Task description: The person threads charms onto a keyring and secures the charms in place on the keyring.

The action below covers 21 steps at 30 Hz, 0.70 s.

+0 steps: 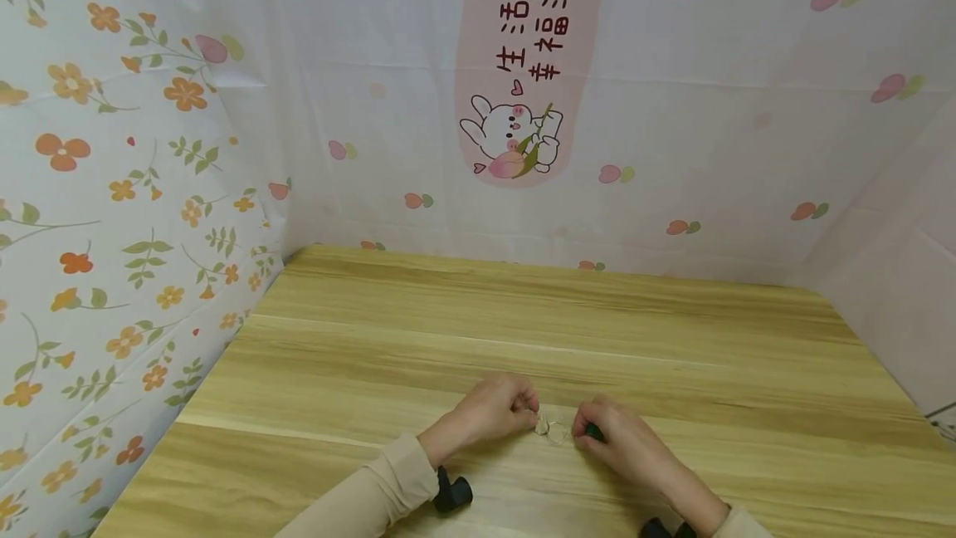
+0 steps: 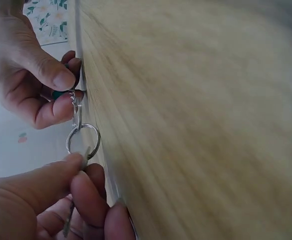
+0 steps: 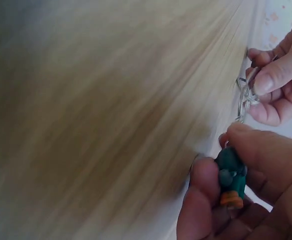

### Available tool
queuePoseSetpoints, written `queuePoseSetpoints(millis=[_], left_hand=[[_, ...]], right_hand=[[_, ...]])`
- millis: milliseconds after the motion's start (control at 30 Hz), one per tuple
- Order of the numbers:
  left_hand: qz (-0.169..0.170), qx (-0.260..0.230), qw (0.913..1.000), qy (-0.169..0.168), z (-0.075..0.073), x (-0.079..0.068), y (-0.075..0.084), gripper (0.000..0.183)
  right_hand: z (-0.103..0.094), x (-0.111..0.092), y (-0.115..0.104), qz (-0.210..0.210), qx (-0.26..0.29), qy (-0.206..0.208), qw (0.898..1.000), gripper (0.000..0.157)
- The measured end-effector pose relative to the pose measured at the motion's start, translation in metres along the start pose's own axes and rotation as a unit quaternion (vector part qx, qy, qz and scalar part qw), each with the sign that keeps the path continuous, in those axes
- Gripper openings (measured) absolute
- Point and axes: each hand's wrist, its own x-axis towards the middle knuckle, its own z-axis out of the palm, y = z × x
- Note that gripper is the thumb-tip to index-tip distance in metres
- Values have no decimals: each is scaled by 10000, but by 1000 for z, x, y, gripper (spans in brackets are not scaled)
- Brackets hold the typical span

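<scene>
My left hand [image 1: 493, 409] pinches a small metal key [image 2: 68, 222] between thumb and forefinger, low over the table. The key's head sits at a silver split ring [image 2: 99, 134], and most of the key is hidden by the fingers. From the ring a short chain [image 2: 76, 107] runs to my right hand [image 1: 616, 438]. Thumb and fingers of that hand hold a small green figurine charm [image 3: 230, 165] with an orange base. Ring and chain span the gap between both hands.
Both hands are above a wood-grain table [image 1: 448, 305]. A white cloth [image 1: 373, 123] with fruit prints and a rabbit drawing hangs behind it, and a floral cloth [image 1: 112, 214] hangs on the left. Black wrist devices [image 1: 452, 492] show near both sleeves.
</scene>
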Motion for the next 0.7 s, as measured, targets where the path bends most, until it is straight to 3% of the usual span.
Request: queuePoseSetpoints(millis=[367, 533, 700], left_hand=[[71, 937, 9952, 265, 3, -5, 0, 13], [5, 1260, 9912, 415, 1, -10, 0, 17], [-136, 1714, 9837, 533, -7, -20, -3, 17]], right_hand=[[5, 1, -2, 259, -896, 306, 9952, 20], [2, -3, -2, 368, -942, 381, 9941, 26], [-3, -10, -1, 876, -791, 438, 9920, 31]])
